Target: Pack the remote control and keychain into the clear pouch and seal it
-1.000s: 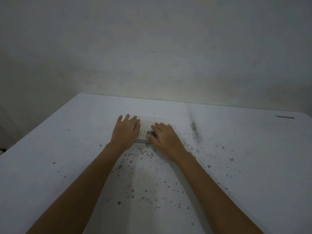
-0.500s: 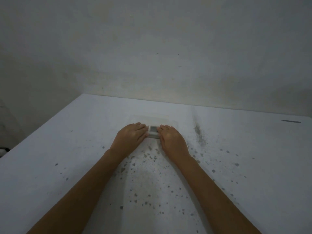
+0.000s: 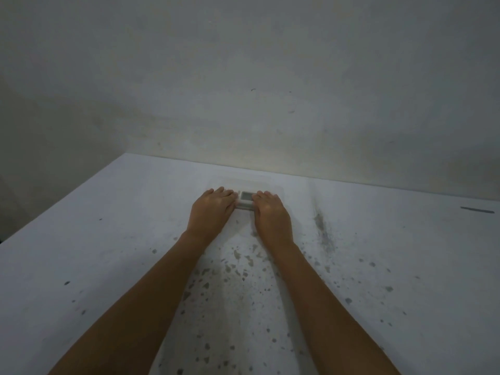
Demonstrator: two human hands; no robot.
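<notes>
A white remote control (image 3: 245, 199) with a grey display lies in the clear pouch (image 3: 244, 183), flat on the white table (image 3: 113, 239) near the wall. The pouch is faint; only its far edge and corners show past my fingers. My left hand (image 3: 212, 212) rests palm down on the pouch's left part, fingers curled onto it beside the remote. On the right part my right hand (image 3: 272, 215) presses the same way. The keychain is not visible.
The table's surface is speckled with dark spots in front of me and a dark smear (image 3: 322, 226) to the right. A thin dark strip (image 3: 477, 209) lies at the far right. A bare wall (image 3: 243, 90) stands right behind the table.
One second ago both hands lay spread over the remote. They have since slid apart to either side with fingers curled, which uncovers the remote's display.
</notes>
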